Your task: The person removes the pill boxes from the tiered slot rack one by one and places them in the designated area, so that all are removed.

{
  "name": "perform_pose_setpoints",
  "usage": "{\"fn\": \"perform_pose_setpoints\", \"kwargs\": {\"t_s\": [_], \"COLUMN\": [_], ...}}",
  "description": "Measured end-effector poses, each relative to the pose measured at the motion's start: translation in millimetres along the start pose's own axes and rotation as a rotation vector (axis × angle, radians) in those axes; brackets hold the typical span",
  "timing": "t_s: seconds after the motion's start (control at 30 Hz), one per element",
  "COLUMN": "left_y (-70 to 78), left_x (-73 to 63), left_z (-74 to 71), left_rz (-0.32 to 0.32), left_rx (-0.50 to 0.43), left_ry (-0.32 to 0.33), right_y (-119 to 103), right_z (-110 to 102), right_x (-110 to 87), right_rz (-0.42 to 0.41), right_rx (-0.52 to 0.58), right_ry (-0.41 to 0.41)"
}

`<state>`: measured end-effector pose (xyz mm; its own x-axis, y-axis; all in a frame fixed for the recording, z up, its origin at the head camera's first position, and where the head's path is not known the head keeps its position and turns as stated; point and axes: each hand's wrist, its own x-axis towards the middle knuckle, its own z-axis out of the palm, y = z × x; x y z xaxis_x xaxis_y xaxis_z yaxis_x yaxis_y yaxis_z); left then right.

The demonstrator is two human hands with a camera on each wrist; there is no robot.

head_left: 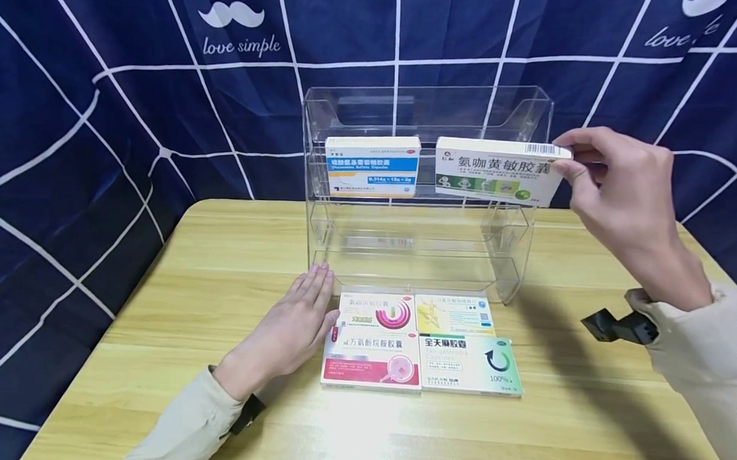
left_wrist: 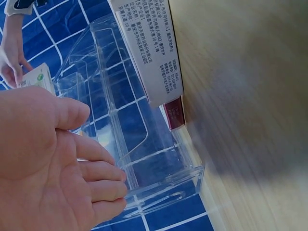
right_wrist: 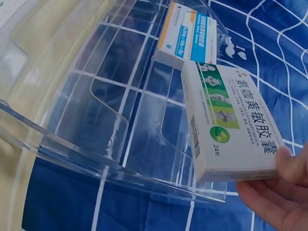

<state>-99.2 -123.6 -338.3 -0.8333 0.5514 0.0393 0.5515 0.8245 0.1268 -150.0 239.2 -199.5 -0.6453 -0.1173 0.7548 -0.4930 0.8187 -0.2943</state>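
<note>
My right hand [head_left: 617, 184] pinches the green box [head_left: 497, 171] lengthwise at the rack [head_left: 425, 108]'s top shelf; left hand [head_left: 295, 320] lies flat, open.

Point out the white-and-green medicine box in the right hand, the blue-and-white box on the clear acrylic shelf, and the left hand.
White-and-green medicine box [head_left: 493, 177], head view, front face.
Blue-and-white box [head_left: 372, 168], head view, blue band of its front.
Clear acrylic shelf [head_left: 417, 257], head view, lower front wall.
Left hand [head_left: 291, 323], head view, back of the hand.
</note>
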Motion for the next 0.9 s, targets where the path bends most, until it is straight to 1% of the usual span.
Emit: {"fn": "perform_pose_setpoints", "kwargs": {"t_s": [0.23, 0.47, 0.6, 0.73, 0.83, 0.9], "left_y": [-0.3, -0.7, -1.1, -1.0, -0.6, -0.4], "left_x": [0.0, -0.1, 0.2, 0.4, 0.4, 0.5], "left_z": [0.6, 0.0, -0.8, -1.5, -1.3, -1.1], "left_rz": [-0.003, 0.000, 0.001, -0.003, -0.003, -0.001], "left_rx": [-0.001, 0.003, 0.004, 0.002, 0.001, 0.000], "left_ry": [-0.007, -0.013, -0.012, -0.015, -0.018, -0.015], "right_y": [0.6, 2.7, 3.7, 6.0, 7.7, 8.4], "right_z": [-2.4, -3.2, -1.9, 0.4, 1.7, 2.6], "right_x": [-10.4, -24.6, -34.6, -45.3, -51.8, -55.0], "right_rz": [0.074, 0.098, 0.134, 0.210, 0.264, 0.286], "right_rx": [0.020, 0.048, 0.072, 0.125, 0.143, 0.151], "right_ry": [-0.054, -0.109, -0.149, -0.188, -0.220, -0.235]}}
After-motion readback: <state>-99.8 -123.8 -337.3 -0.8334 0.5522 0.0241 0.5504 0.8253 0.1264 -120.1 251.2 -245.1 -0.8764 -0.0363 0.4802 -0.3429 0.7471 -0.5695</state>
